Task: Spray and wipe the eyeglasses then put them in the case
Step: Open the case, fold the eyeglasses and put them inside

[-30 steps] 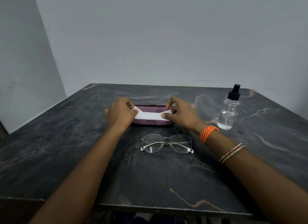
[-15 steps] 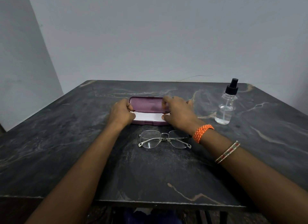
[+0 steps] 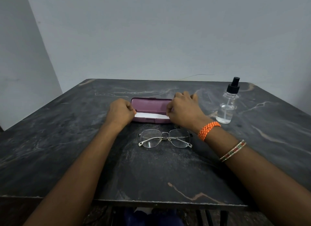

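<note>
Eyeglasses point(image 3: 165, 138) lying on dark marbled table point(image 3: 84, 141), folded, thin metal frame, pale temple tips toward the wearer, lenses facing up; near side of the case, just apart from it and between both forearms. No brand or lettering legible on frame or lenses.

Case point(image 3: 151, 110) purple, open, lid raised at the far side, lying just beyond the glasses. White cloth point(image 3: 151, 115) stretched along the case's front tray from end to end. No logo or writing readable on lid or shell.

Left hand point(image 3: 121, 112) at the case's left end, fingers curled, thumb and fingertips pinching the cloth's left edge. Right hand point(image 3: 183, 111) at the case's right end, fingers curled, thumb and forefinger pinching the cloth's right edge, remaining fingers reaching past the case's end onto the table. Orange braided band point(image 3: 208, 130) on right wrist, thin beaded bangles point(image 3: 233, 151) further up that forearm.

Spray bottle point(image 3: 227, 106) upright at far right of table, well apart from the case, clear body with a little clear liquid, black pump top, no label visible.

Grey wall point(image 3: 151, 40) behind.
</note>
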